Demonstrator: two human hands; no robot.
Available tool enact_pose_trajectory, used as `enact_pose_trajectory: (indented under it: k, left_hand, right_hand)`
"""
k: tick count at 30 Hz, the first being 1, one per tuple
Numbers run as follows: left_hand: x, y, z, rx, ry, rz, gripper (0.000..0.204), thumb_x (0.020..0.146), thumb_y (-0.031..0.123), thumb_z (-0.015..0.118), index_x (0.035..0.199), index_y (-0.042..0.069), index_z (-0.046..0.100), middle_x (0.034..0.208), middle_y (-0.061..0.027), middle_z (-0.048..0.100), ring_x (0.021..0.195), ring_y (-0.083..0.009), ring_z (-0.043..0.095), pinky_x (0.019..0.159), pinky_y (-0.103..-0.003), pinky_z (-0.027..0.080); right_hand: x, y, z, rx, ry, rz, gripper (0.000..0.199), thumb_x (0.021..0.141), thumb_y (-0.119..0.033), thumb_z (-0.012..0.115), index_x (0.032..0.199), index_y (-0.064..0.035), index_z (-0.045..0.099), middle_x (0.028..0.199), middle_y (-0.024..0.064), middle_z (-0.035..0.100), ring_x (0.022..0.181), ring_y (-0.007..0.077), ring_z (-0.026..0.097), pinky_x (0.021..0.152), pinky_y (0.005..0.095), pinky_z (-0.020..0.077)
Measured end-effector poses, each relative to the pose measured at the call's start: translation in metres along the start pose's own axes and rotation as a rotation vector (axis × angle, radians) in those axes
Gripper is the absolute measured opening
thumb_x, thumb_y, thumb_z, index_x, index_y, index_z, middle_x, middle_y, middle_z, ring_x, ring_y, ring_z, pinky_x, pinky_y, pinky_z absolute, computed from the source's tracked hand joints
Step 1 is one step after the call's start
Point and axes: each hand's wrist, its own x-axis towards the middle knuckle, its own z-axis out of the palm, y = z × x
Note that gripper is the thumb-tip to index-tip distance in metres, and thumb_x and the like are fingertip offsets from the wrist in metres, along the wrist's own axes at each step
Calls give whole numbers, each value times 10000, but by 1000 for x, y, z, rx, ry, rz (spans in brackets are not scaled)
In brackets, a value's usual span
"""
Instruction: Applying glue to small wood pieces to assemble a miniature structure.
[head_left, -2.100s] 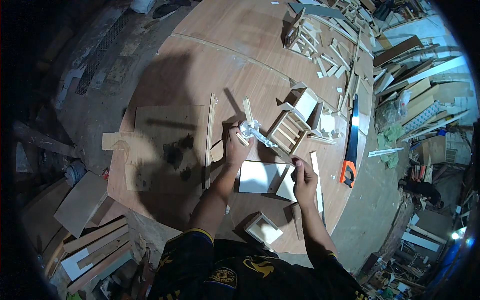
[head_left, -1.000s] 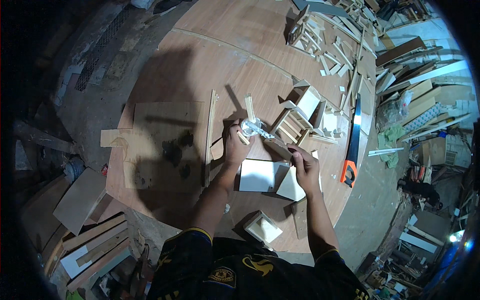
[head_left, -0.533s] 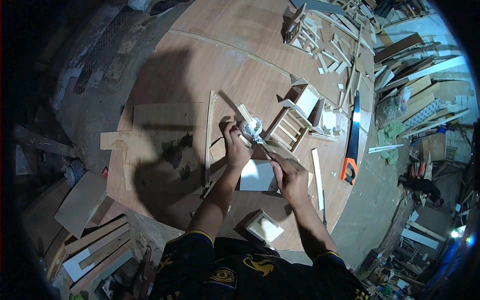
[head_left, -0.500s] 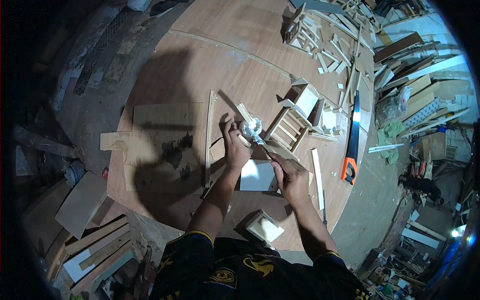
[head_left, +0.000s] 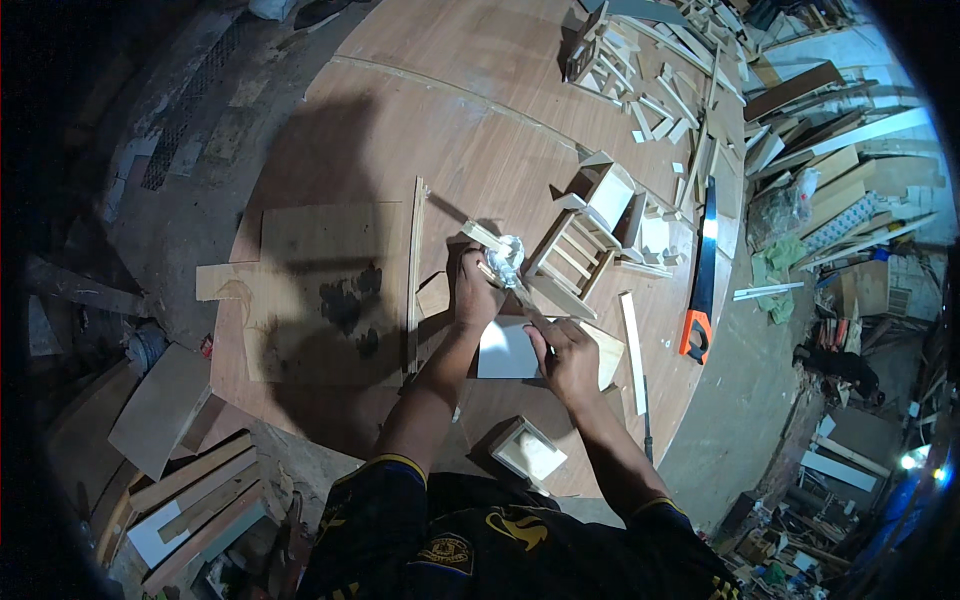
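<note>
Over the middle of the table, my left hand (head_left: 472, 288) is closed round a small piece made of pale wooden strips (head_left: 482, 236). My right hand (head_left: 566, 358), also closed, grips a thin stick-like tool (head_left: 529, 304). Its far end reaches a whitish, shiny container (head_left: 507, 262) beside my left fingers. Whether that end goes inside, and what the container holds, I cannot make out. Below the hands lies a white flat panel (head_left: 508, 350), partly covered by my right hand. Just right of the container sits a small slatted wooden frame (head_left: 577, 255).
Small wooden boxes (head_left: 605, 195) stand right of centre. An orange-handled saw (head_left: 698, 330) lies along the table's right edge. Nearer me is a small open box (head_left: 528, 450). A stained board (head_left: 330, 300) lies left; offcuts (head_left: 665, 110) crowd the far right.
The wooden piece in my left hand has tilted, its top swinging left. My right hand has shifted slightly left with the tool, uncovering more of a pale wood piece beside it.
</note>
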Motion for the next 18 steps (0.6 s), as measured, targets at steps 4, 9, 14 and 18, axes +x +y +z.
enact_pose_trajectory:
  k: [4,9,14,18]
  left_hand:
    - [0,-1,-4,6,18,-27,565,692,194,814,1019,22,386,922,-210,546,870,-383,567,759,-447,445]
    - [2,-1,-3,67,-10,-71,582,683,212,812,1029,15,387,1021,-228,558,927,-390,560,789,-454,440]
    - [5,9,-2,14,20,-28,462,675,1,695,1005,17,373,1101,-232,539,981,-435,531,851,-464,419]
    - [3,4,-3,31,49,-51,527,692,149,778,1026,18,391,1109,-240,547,981,-427,534,830,-469,422]
  right_hand:
    - [-13,1,2,-14,-55,-32,270,819,-144,688,1080,-73,680,630,94,562,578,245,583,540,353,486]
    - [-22,0,-2,-6,-74,-15,310,820,-127,682,1126,-79,664,618,90,542,573,241,566,548,354,487]
    - [-28,-2,-8,18,-50,18,313,816,-100,689,1129,-114,678,611,101,541,540,244,547,512,363,451]
    - [-36,-4,-12,50,-65,24,328,818,-85,683,1145,-100,670,606,95,538,532,225,535,512,353,448]
